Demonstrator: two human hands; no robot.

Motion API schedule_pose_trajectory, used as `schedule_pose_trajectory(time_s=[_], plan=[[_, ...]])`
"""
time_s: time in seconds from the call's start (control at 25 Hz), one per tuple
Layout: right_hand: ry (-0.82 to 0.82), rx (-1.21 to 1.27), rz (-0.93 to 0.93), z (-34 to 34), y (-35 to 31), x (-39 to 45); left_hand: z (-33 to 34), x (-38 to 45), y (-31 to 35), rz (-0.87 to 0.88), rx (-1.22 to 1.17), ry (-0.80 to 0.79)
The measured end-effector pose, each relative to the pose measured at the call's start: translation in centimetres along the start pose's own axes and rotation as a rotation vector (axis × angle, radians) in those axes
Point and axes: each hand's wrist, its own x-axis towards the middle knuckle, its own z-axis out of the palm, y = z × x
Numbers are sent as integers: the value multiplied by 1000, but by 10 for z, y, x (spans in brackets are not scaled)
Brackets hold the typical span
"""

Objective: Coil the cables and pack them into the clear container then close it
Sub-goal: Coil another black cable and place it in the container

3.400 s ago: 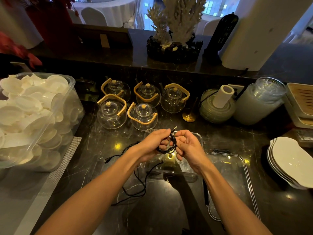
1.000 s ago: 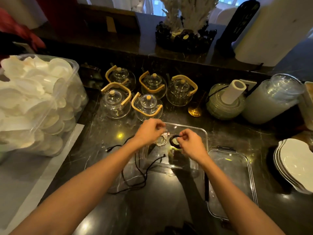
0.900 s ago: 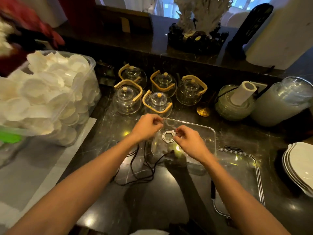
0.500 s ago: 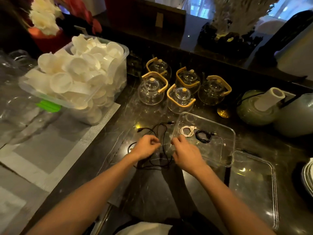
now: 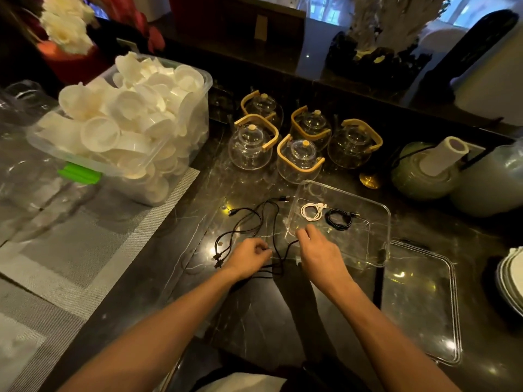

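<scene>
A clear container (image 5: 379,222) stands open on the dark marble counter. Inside it lie a coiled white cable (image 5: 311,212) and a coiled black cable (image 5: 339,219). Its clear lid (image 5: 418,301) lies flat to the right. A loose tangle of black cables (image 5: 249,222) sprawls on the counter left of the container. My left hand (image 5: 249,257) has its fingers curled at the tangle and seems to pinch a strand. My right hand (image 5: 319,254) hovers at the container's near left corner, fingers relaxed, by a black strand.
Several glass teapots (image 5: 300,140) with wooden handles stand behind the cables. A large clear bin of white dishes (image 5: 127,123) sits at the left on a grey mat (image 5: 93,236). A green pot (image 5: 421,174), a glass jar and stacked white plates (image 5: 512,281) line the right.
The coiled black cable was set down in the container beside the white one. Both hands then came back and left to the loose black tangle on the counter; the view swung left.
</scene>
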Motion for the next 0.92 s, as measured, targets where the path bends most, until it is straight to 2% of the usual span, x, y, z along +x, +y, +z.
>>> schedule_pose_trajectory(time_s=[0.08,0.16,0.24,0.32,0.4,0.48,0.56,0.72,0.92], plan=[[64,111,19,-2,-1,-5,-2,8,12,-51,-195,37],[96,280,54,-7,-4,-9,-5,16,26,-89,-246,48],[144,478,114,-13,-6,-9,-7,23,38,-108,-281,-3],[207,557,160,-20,-4,-5,-10,23,48,-107,-345,-94],[239,580,194,-29,-1,2,-17,16,57,-82,-312,-161],[260,627,251,-43,3,11,-30,9,62,-25,-170,-179],[314,661,314,-62,7,21,-47,2,67,58,-108,-140],[484,765,396,-106,14,42,-84,-9,78,270,-207,66],[488,1109,370,-155,21,61,-103,2,86,384,-178,166]])
